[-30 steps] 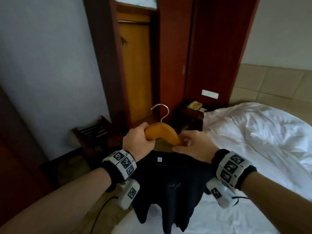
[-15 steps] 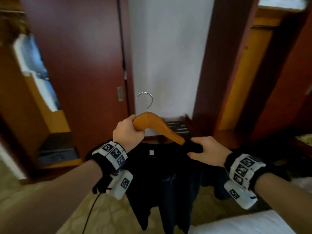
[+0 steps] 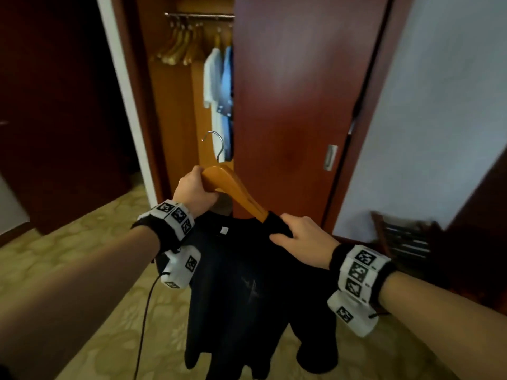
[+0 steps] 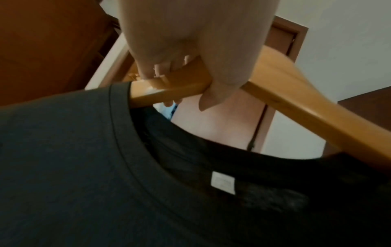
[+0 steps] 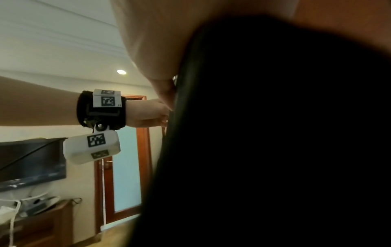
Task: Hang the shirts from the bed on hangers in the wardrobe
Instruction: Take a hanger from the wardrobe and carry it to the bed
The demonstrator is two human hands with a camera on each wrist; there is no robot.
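A black shirt [image 3: 247, 292] hangs from a wooden hanger [image 3: 233, 187] with a metal hook [image 3: 216, 144], held in front of the open wardrobe [image 3: 192, 91]. My left hand [image 3: 194, 190] grips the hanger's left arm near the neck; in the left wrist view its fingers [image 4: 160, 70] curl round the wood [image 4: 296, 93] above the shirt's collar [image 4: 131, 150]. My right hand [image 3: 299, 237] pinches the shirt's right shoulder over the hanger's other end. The right wrist view is mostly filled by the black shirt [image 5: 264, 133].
Inside the wardrobe a rail [image 3: 197, 15] carries several bare wooden hangers [image 3: 178, 48] and a white and a blue shirt [image 3: 222, 86]. A dark red sliding door [image 3: 296, 105] covers the right half. A wooden luggage rack [image 3: 403, 237] stands at the right wall.
The view has swung left from the bed to the open wardrobe. Both hands keep their hold, and the hanger with the black shirt has come along in front of the opening.
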